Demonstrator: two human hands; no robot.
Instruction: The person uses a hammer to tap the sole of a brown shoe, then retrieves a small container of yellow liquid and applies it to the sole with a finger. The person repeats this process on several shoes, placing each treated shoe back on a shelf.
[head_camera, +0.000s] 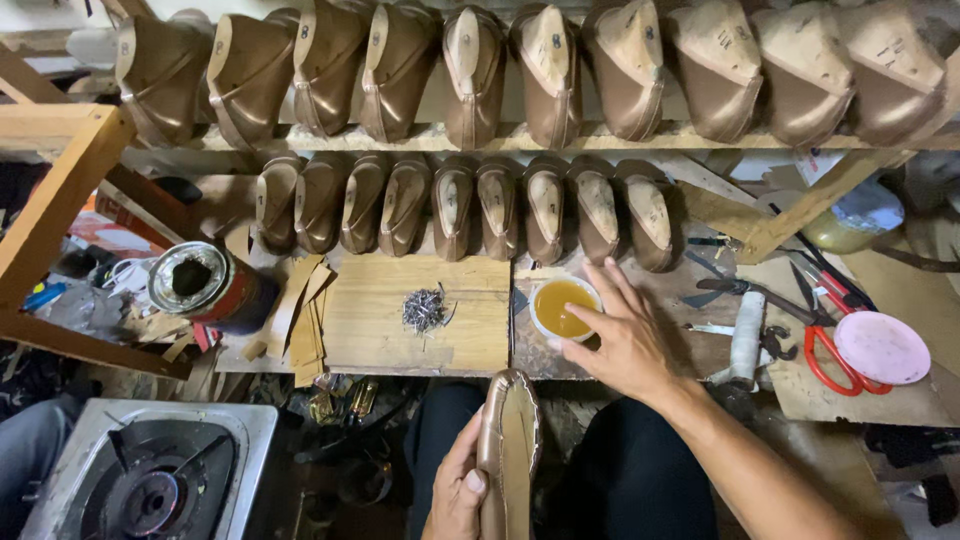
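My left hand (458, 487) grips a brown shoe on a last (508, 440), sole side up, held over my lap at the bottom centre. My right hand (622, 335) reaches forward with fingers spread, the index finger dipped at the rim of a small white bowl (542, 322) of amber glue (562, 306) on the workbench. A little pile of small nails (425, 308) lies on a wooden board (470, 340) just left of the bowl.
Two rows of brown lasted shoes (470, 205) fill the shelves behind the bench. An open tin can (200, 285) and leather strips (305, 315) lie left; red scissors (825, 355), a pink lid (882, 347), a hammer (745, 335) and pliers lie right. A gas stove (150, 480) sits lower left.
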